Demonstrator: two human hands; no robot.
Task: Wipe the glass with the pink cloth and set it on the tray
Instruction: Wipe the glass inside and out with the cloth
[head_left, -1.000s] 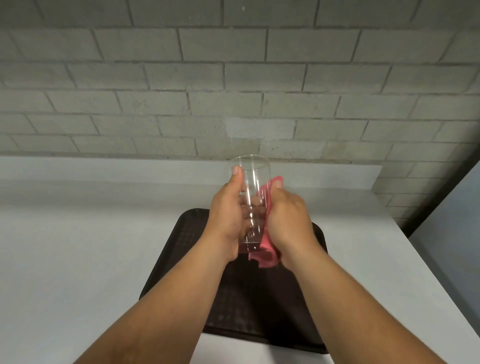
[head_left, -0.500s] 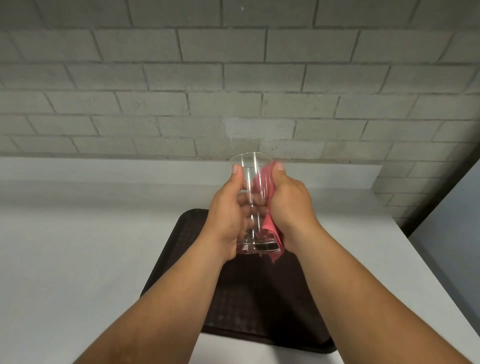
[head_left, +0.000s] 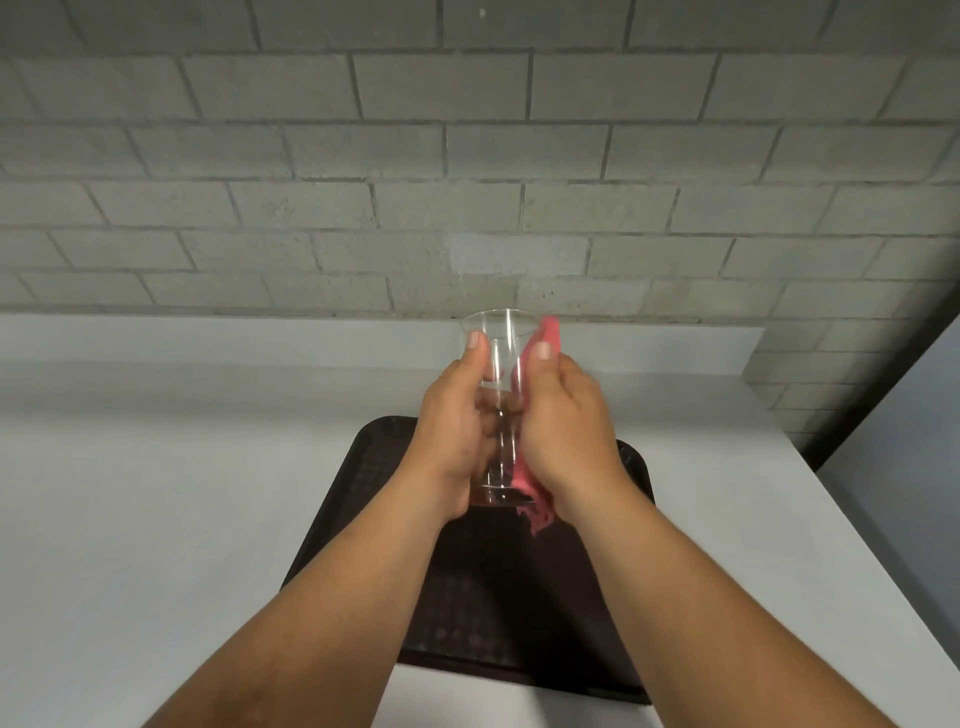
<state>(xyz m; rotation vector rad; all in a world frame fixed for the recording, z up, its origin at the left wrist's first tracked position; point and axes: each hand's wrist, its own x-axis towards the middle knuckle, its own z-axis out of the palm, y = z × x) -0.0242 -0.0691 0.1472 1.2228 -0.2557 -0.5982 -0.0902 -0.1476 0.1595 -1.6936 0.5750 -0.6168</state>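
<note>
A tall clear glass (head_left: 497, 332) stands upright in the air above the dark brown tray (head_left: 374, 467). My left hand (head_left: 452, 431) grips its left side, thumb near the rim. My right hand (head_left: 566, 426) holds the pink cloth (head_left: 535, 504) pressed against the glass's right side, thumb on the cloth near the rim. A loose end of the cloth hangs below the right palm. The fingers behind the glass show only faintly through it.
The tray lies on a pale grey counter (head_left: 156, 519) whose right edge (head_left: 852, 519) runs diagonally down. A raised ledge (head_left: 208, 338) runs along the back under a grey block wall (head_left: 467, 156).
My right hand and the cloth have slid upward along the glass toward the rim. The glass stays upright in my left hand, about the same place over the tray.
</note>
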